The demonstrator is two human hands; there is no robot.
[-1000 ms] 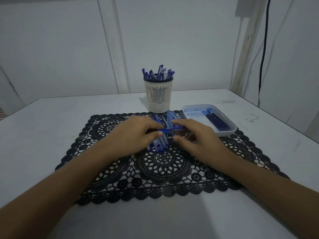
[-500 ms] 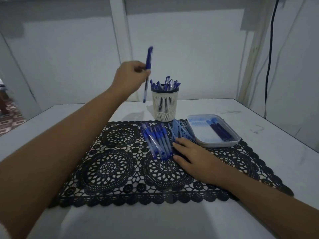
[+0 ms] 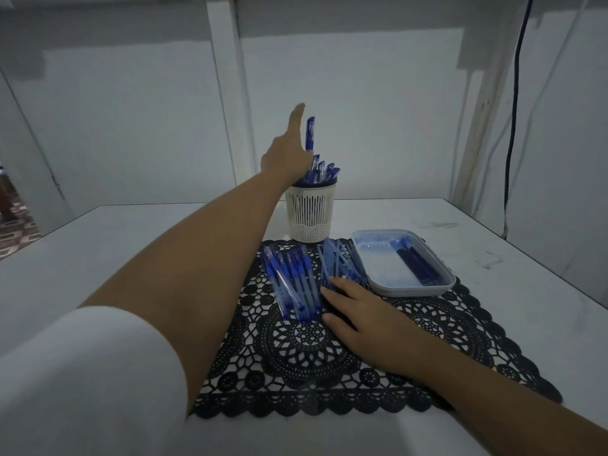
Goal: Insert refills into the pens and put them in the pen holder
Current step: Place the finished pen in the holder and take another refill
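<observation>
1. A white sleeve covers the upper left arm. The bare forearm stretches straight forward and upward over the table.
2. The left hand is raised just above the pen holder, with one digit pointing straight up. Its other fingers are hidden, so I cannot tell whether they grip anything.
3. A blue pen stands upright right beside that hand, above the holder's pens.
4. Capped pens lie in a row on the black lace mat.
5. The right hand rests palm-down on the mat. Its fingers are straight and slightly apart, with the tips touching a pile of pale blue tubes.
6. A tray holds dark refills.
</observation>
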